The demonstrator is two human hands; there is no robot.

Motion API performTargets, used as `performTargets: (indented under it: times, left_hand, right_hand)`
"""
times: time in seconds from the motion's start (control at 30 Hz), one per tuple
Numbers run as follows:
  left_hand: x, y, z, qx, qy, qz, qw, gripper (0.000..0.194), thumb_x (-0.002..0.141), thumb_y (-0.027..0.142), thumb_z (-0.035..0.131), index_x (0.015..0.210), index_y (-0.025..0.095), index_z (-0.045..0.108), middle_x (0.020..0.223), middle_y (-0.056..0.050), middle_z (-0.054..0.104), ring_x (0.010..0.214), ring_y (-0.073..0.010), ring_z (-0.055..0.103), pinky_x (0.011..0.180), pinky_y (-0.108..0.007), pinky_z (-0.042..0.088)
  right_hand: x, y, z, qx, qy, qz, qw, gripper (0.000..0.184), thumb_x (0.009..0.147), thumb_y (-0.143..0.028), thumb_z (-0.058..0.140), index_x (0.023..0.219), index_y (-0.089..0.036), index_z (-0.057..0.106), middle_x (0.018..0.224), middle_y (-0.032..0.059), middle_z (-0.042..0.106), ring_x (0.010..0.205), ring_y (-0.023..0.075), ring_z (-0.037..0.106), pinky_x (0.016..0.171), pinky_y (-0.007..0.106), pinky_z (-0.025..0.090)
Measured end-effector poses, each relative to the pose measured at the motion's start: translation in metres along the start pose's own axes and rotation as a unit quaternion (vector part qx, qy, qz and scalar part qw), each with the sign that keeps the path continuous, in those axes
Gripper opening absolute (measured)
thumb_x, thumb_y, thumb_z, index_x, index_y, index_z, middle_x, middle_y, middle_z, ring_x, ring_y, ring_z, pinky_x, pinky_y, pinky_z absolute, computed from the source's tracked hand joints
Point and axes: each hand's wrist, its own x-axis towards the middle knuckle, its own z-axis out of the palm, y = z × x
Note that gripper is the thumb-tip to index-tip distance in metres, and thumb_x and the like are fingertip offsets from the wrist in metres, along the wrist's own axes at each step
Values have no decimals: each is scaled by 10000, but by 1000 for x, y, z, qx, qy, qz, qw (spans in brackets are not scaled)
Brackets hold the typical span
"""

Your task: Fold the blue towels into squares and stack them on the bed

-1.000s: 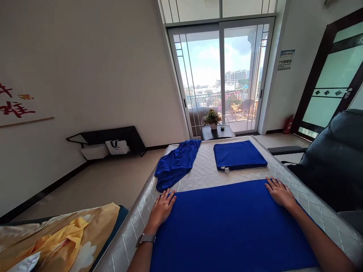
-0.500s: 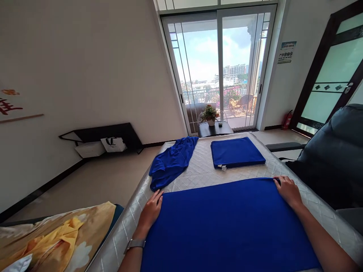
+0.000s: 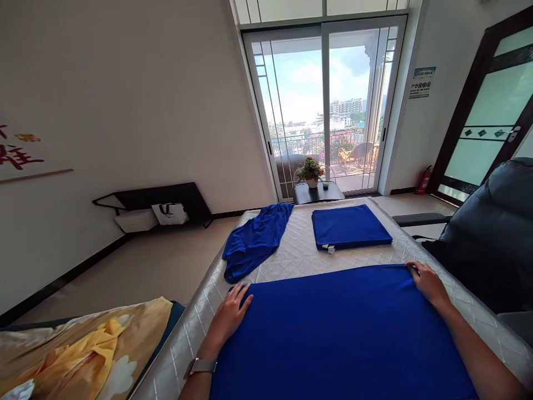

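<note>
In the head view, the cloth (image 3: 333,333) lies spread on the mattress (image 3: 287,262). The left hand (image 3: 230,314) rests flat at its far left corner; the right hand (image 3: 430,284) pinches the far right corner. Light, even outward tension should straighten the edge and ease creases beside the pinch. The tag (image 3: 330,250) on the folded cloth (image 3: 352,225) and the notice (image 3: 420,83) are too small to read; red characters (image 3: 17,158) run out of view.
</note>
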Motion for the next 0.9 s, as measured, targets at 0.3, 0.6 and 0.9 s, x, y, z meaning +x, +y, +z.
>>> performTargets:
  times: [0.3, 0.6, 0.9]
  left_hand:
    - [-3, -7, 11, 37, -34, -5, 999, 600, 1032, 559, 298, 1565, 285, 326, 1646, -53, 313, 1527, -252, 242, 1242, -513, 222]
    - [-2, -10, 15, 57, -27, -18, 998, 588, 1037, 540, 302, 1568, 286, 317, 1652, -63, 290, 1528, -256, 236, 1240, -500, 220]
    - [-3, -8, 14, 61, -19, -23, 998, 573, 1036, 528, 308, 1565, 306, 324, 1651, -64, 299, 1522, -276, 255, 1226, -516, 237]
  right_hand:
    - [-5, 0, -6, -30, -28, 38, 998, 572, 965, -505, 239, 1271, -246, 647, 1296, 115, 638, 1112, 302, 631, 887, 437, 506]
    - [-33, -56, -2, -140, -19, -87, 986, 548, 985, -439, 280, 1330, -217, 642, 1428, 99, 577, 1253, 314, 554, 1065, 463, 445]
    - [-64, -102, 27, -133, -158, -164, 965, 689, 989, -655, 199, 1579, -317, 315, 1656, -11, 250, 1536, 233, 179, 1245, 484, 162]
